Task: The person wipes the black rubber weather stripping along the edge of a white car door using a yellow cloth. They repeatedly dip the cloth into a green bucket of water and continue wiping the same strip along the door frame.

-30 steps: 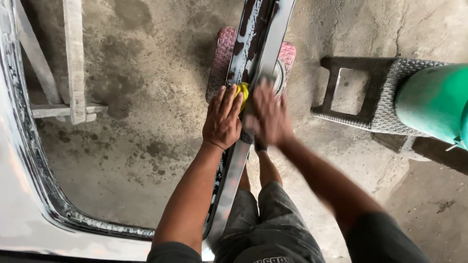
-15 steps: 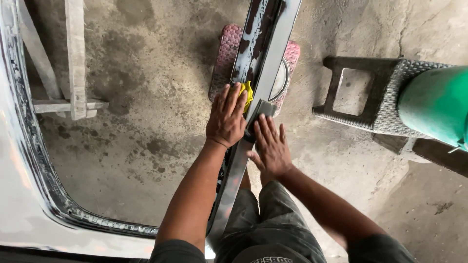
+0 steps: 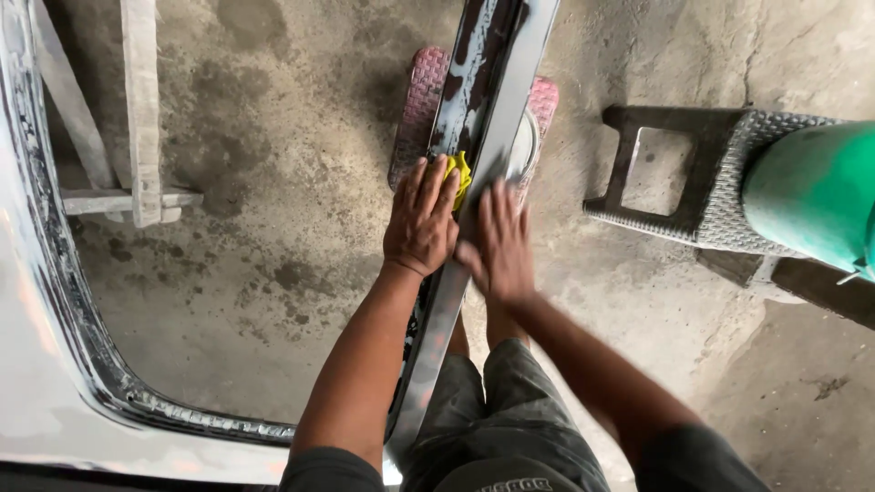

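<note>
The left hand (image 3: pixel 421 221) lies flat, fingers spread, pressing a yellow cloth (image 3: pixel 458 175) against a long metal strip (image 3: pixel 474 118). The right hand (image 3: pixel 499 239), blurred, seems open and flat on the strip just beside it. A pink stool (image 3: pixel 421 100) sits beneath; a dark stool (image 3: pixel 679 173) stands right.

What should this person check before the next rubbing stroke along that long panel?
1. Left hand pressing the yellow cloth flat on the long grey panel: ok.
2. Right hand steady on the panel: cannot tell, it is blurred.
3. Panel propped on the pink woven stool: ok, though the contact itself is hidden.
4. Near end of the panel braced by the knees: cannot tell, hidden by the arms.
5. Dark woven stool and green container apart from the panel: ok.
</note>
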